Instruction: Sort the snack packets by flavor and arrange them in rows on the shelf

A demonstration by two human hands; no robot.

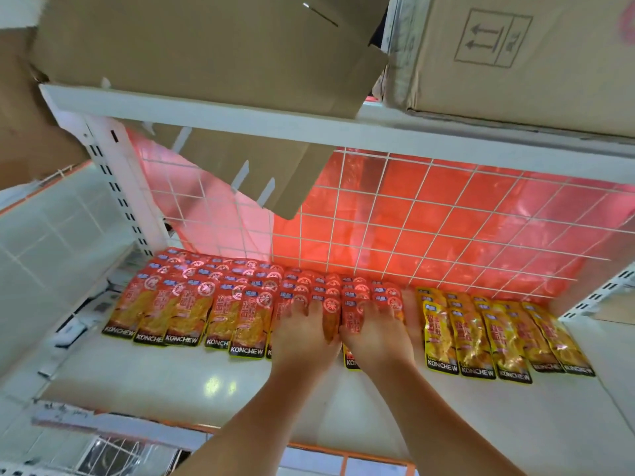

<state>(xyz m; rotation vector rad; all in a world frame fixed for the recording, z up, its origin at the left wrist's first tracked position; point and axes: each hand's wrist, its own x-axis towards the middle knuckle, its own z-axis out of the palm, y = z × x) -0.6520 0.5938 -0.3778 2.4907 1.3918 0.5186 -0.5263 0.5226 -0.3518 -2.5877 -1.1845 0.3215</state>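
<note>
Red KONCHEW snack packets (185,310) lie in overlapping rows across the left and middle of the white shelf (192,379). Yellow KONCHEW packets (474,334) lie in rows at the right. My left hand (304,333) rests palm down on the red packets in the middle, fingers spread flat. My right hand (381,329) lies flat beside it on the rightmost red rows, its fingers reaching towards the edge of the yellow group. The packets under both palms are hidden.
A white wire grid (412,235) with red film behind it backs the shelf. The upper shelf (240,121) carries cardboard boxes (515,56), and a cardboard flap (275,173) hangs below it. An orange-trimmed shelf edge (309,444) runs in front.
</note>
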